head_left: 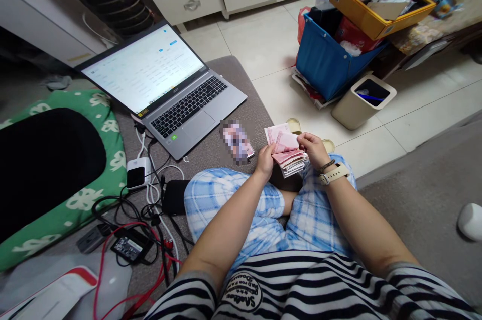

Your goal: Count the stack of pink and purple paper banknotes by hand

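Banknotes (pixel 286 142) in both hands (pixel 265 160) (pixel 315 149); couch edge (pixel 249 90), wide floor (pixel 271 56) beyond.

My left hand (pixel 265 160) grips a stack of pink banknotes (pixel 289 161) by its left side, and my right hand (pixel 313 149) pinches a raised note (pixel 288 142) at its right edge. From the stack, a pixelated object (pixel 236 141) lies near at 9 o'clock, an open laptop (pixel 163 91) at 10, a blue bin (pixel 324 61) at 1, a beige wastebasket (pixel 351 106) at 2.
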A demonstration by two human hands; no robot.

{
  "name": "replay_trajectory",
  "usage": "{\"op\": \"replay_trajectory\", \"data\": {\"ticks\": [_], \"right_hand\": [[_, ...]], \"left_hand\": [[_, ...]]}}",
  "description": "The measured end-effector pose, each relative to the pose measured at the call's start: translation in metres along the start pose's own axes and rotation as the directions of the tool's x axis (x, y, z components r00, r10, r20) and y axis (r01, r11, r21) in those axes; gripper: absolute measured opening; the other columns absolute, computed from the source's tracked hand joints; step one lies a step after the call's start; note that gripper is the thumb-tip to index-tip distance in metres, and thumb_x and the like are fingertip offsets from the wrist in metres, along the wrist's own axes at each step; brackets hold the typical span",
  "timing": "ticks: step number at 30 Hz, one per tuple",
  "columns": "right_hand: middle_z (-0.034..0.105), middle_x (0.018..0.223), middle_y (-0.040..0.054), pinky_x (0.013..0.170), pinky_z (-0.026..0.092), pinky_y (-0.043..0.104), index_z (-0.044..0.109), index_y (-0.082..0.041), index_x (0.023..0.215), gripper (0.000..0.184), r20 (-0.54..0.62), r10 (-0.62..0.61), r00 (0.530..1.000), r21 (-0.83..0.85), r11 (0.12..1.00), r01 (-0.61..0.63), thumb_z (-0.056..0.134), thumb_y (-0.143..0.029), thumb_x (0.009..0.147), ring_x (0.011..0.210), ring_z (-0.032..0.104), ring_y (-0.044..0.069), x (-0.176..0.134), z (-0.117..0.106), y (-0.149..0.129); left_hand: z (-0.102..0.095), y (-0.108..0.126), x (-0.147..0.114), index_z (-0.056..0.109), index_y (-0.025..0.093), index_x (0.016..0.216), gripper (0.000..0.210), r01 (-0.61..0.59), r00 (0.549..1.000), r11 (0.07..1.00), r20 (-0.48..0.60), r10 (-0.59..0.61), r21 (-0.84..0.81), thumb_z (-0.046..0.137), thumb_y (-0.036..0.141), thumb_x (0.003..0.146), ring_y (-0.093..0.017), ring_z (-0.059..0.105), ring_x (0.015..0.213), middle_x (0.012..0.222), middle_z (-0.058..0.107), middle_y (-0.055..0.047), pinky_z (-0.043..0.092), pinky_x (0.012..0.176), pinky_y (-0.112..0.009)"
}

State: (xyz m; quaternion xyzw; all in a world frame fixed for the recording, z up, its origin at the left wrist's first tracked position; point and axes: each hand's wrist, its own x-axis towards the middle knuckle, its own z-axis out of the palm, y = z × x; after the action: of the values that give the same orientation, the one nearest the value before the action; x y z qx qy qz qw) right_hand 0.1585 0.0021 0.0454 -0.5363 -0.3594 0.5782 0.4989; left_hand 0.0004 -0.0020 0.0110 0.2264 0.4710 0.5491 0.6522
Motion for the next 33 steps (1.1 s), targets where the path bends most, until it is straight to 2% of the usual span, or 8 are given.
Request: {"op": "replay_trajectory", "data": {"ticks": [5, 11, 20, 29, 33], "right_hand": [[0.046, 0.051, -0.0054, 0.051, 0.027, 0.025, 0.058, -0.02, 0.062, 0.032, -0.005, -0.01, 1.0, 0.021, 1.0, 0.01, 0.077, -0.046, 0.062, 0.05, 0.037, 0.009, -0.001, 0.001, -0.002], [0.048, 0.053, -0.0048, 0.051, 0.027, 0.025, 0.06, -0.02, 0.064, 0.028, 0.007, -0.021, 1.0, 0.04, 0.999, 0.021, 0.077, -0.043, 0.062, 0.051, 0.038, 0.009, -0.002, 0.001, -0.003], [0.046, 0.052, -0.0054, 0.051, 0.024, 0.025, 0.06, -0.019, 0.065, 0.028, 0.038, -0.014, 0.999, 0.064, 0.998, 0.012, 0.077, -0.042, 0.064, 0.05, 0.036, 0.009, -0.002, 0.0, 0.0], [0.047, 0.051, -0.0055, 0.051, 0.025, 0.025, 0.06, -0.019, 0.064, 0.03, 0.041, -0.027, 0.999, 0.063, 0.998, 0.025, 0.078, -0.043, 0.064, 0.05, 0.037, 0.008, -0.001, -0.001, 0.001], [0.053, 0.052, -0.0032, 0.05, 0.026, 0.026, 0.062, -0.02, 0.07, 0.031, 0.086, -0.018, 0.996, 0.03, 0.999, 0.015, 0.075, -0.049, 0.069, 0.049, 0.038, 0.01, -0.003, -0.001, -0.001]], "left_hand": [[-0.004, -0.007, 0.005, 0.073, 0.015, 0.071, 0.033, -0.014, 1.0, 1.0, 0.009, 0.014, -0.009, 0.073, 0.048, 0.07, -0.026, 0.072, 0.084, 0.077, 0.076, -0.007, 0.052, 0.083, -0.037], [-0.007, -0.014, 0.011, 0.075, 0.015, 0.078, 0.034, -0.031, 1.0, 0.999, 0.006, 0.031, -0.033, 0.071, 0.048, 0.072, -0.024, 0.071, 0.084, 0.082, 0.077, -0.006, 0.051, 0.083, -0.034], [-0.014, -0.022, 0.016, 0.073, 0.016, 0.073, 0.031, -0.061, 0.998, 0.998, -0.016, 0.061, 0.033, 0.069, 0.046, 0.076, -0.025, 0.07, 0.089, 0.079, 0.075, -0.006, 0.05, 0.085, -0.035], [-0.01, -0.015, 0.012, 0.072, 0.016, 0.074, 0.031, -0.011, 1.0, 1.0, -0.01, 0.011, 0.0, 0.072, 0.047, 0.073, -0.025, 0.071, 0.091, 0.08, 0.076, -0.005, 0.05, 0.088, -0.036], [-0.006, -0.01, 0.007, 0.074, 0.015, 0.078, 0.034, -0.005, 0.999, 0.999, 0.043, 0.008, -0.05, 0.074, 0.048, 0.07, -0.028, 0.071, 0.094, 0.084, 0.077, -0.008, 0.051, 0.089, -0.039]]}}
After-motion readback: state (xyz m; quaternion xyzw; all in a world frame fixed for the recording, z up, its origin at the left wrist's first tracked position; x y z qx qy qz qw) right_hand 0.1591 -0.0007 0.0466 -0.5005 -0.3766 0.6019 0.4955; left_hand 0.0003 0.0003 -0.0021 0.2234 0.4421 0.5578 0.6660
